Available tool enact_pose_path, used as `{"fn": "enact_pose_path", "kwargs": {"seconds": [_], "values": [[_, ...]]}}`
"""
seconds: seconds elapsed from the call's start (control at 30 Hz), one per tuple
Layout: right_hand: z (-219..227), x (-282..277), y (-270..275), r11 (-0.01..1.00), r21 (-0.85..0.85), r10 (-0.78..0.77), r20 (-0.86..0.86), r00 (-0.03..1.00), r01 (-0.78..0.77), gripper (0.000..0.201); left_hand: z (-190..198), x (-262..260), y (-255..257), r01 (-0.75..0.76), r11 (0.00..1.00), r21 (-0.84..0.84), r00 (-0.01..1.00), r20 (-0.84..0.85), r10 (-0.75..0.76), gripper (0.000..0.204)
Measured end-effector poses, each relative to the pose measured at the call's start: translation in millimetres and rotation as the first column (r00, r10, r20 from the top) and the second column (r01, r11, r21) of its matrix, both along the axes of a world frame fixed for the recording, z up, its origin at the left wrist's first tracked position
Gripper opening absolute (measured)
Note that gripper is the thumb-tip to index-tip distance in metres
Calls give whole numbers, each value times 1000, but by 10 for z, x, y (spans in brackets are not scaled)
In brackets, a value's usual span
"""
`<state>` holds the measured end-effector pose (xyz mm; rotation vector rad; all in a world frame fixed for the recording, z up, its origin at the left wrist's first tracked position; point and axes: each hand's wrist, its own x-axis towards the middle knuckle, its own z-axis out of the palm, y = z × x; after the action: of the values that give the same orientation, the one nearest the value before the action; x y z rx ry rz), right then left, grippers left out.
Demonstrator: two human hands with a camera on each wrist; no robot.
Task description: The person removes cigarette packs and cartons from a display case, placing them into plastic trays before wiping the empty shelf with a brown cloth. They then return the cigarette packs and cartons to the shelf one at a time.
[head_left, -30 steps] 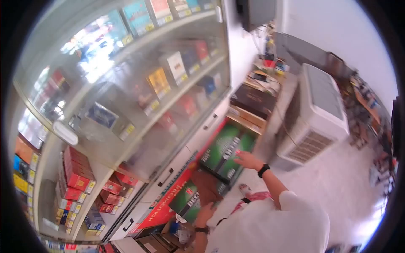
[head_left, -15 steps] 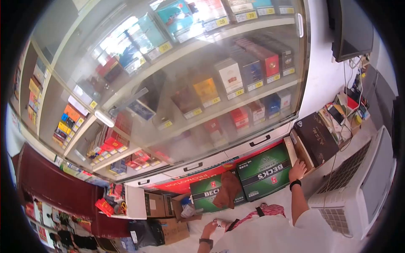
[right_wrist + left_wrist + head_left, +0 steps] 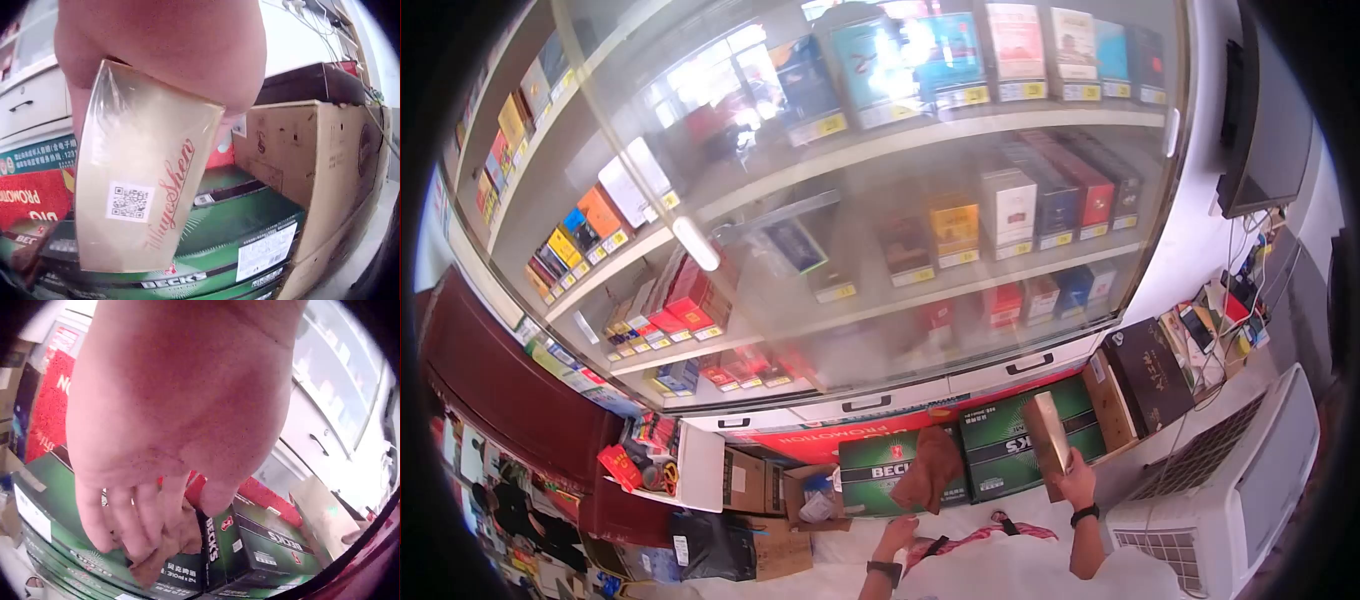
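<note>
My right hand (image 3: pixel 1078 483) grips one end of a long flat beige cigarette carton (image 3: pixel 1048 430), tilted over the right green Beck's box (image 3: pixel 990 440). In the right wrist view the carton (image 3: pixel 144 181) shows a clear wrapper, a QR code and red "WuyeShen" lettering; the palm hides its top end. My left hand (image 3: pixel 896 536) hangs with loose fingers near a crumpled brown cloth (image 3: pixel 928 470). That cloth lies on the left Beck's box (image 3: pixel 865 465). From the left wrist, the fingers overlap the cloth (image 3: pixel 181 540), and nothing shows in their hold.
A glass cabinet (image 3: pixel 850 310) with cigarette packs stands ahead, above white drawers (image 3: pixel 1000 367). Right of the beer boxes is an open cardboard box (image 3: pixel 1108 405) beside a dark box (image 3: pixel 1148 375). An air cooler (image 3: pixel 1230 480) stands at right; cartons and a black bag (image 3: pixel 715 545) lie left.
My right hand went from the right Beck's box to the open cardboard box, then came back toward me with the carton. The head view has swung left. The left hand drew back from the cloth.
</note>
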<state>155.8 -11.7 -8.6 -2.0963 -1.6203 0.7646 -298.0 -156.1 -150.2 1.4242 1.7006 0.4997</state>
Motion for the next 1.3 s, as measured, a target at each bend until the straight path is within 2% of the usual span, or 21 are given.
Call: {"fn": "enact_pose_path", "kwargs": {"seconds": [0.03, 0.1, 0.13, 0.17, 0.23, 0.3, 0.33, 0.4, 0.43, 0.47, 0.53, 0.6, 0.7, 0.77, 0.83, 0.87, 1.0, 1.07, 1.1, 1.2, 1.3], "values": [[61, -24, -86, 998, 42, 42, -9, 999, -41, 94, 47, 11, 68, 29, 1000, -1, 999, -33, -29, 38], [249, -143, -181, 984, 134, 125, -31, 992, -120, 99, 197, -14, 332, 18, 993, -115, 979, 202, 5, 45], [709, -348, -208, 993, 4, 120, -43, 992, -120, 93, 313, -10, 423, 31, 984, -177, 949, 315, 27, 50], [673, -481, -209, 987, 68, 160, -281, 946, -147, 90, 476, 27, 512, 57, 969, -240, 902, 428, 53, 55], [516, -649, -203, 970, 208, 236, -676, 698, -126, 83, 1052, 96, 738, 193, 972, -136, 897, 426, -118, 62], [1076, -1036, -170, 959, 101, 219, -857, 467, -264, 84, 1537, 123, 878, 321, 947, -12, 873, 391, -291, 70], [1330, -1278, -122, 933, 161, 304, -830, 468, -321, 83, 1664, 90, 900, 370, 928, 50, 860, 358, -362, 75], [1733, -1737, -136, 939, 49, 184, -907, 378, -341, 84, 1771, -57, 889, 329, 922, 206, 644, 665, -378, 83], [1828, -1934, -126, 920, 45, 192, -917, 349, -389, 84, 2183, -155, 896, 368, 918, 149, 570, 743, -350, 82], [1857, -2113, -77, 896, 59, 212, -927, 308, -441, 84, 2424, -205, 834, 309, 940, 144, 497, 819, -288, 79], [1765, -2422, -26, 837, 66, 221, -949, 225, -543, 81, 2835, -340, 718, 187, 980, 67, 557, 814, -162, 74], [1754, -2730, -8, 774, 98, 233, -963, 137, -626, 78, 2738, -481, 602, 59, 983, 172, 661, 731, -167, 63], [1895, -3136, -14, 708, 140, 277, -957, 89, -693, 73, 2734, -764, 458, -28, 987, 159, 618, 778, -108, 60], [2105, -3402, -90, 689, 127, 335, -929, 158, -714, 71, 2836, -840, 322, -189, 977, 101, 468, 883, -1, 65], [2208, -3554, -64, 621, 176, 415, -900, 130, -764, 73, 3074, -941, 305, -322, 944, 68, 314, 949, 38, 69], [2216, -3609, -91, 624, 170, 395, -911, 120, -762, 75, 3118, -1022, 268, -301, 953, 26, 366, 926, 90, 71], [2144, -3720, -164, 610, 240, 470, -877, 102, -755, 78, 3268, -1209, 252, -261, 965, 0, 289, 954, 78, 63], [2015, -3729, -205, 665, 237, 463, -875, 141, -708, 77, 3408, -1216, 284, -303, 952, 37, 356, 931, 77, 62], [1970, -3730, -256, 690, 235, 457, -875, 160, -684, 77, 3487, -1193, 308, -324, 943, 76, 408, 911, 67, 63], [1947, -3794, -367, 825, 1, 55, -995, 80, -564, 70, 3763, -1093, 441, -360, 902, 240, 597, 802, 25, 64], [1879, -3795, -294, 820, 65, 44, -998, -51, -568, 65, 4030, -1093, 458, -275, 892, 359, 789, 614, -4, 65]]}}
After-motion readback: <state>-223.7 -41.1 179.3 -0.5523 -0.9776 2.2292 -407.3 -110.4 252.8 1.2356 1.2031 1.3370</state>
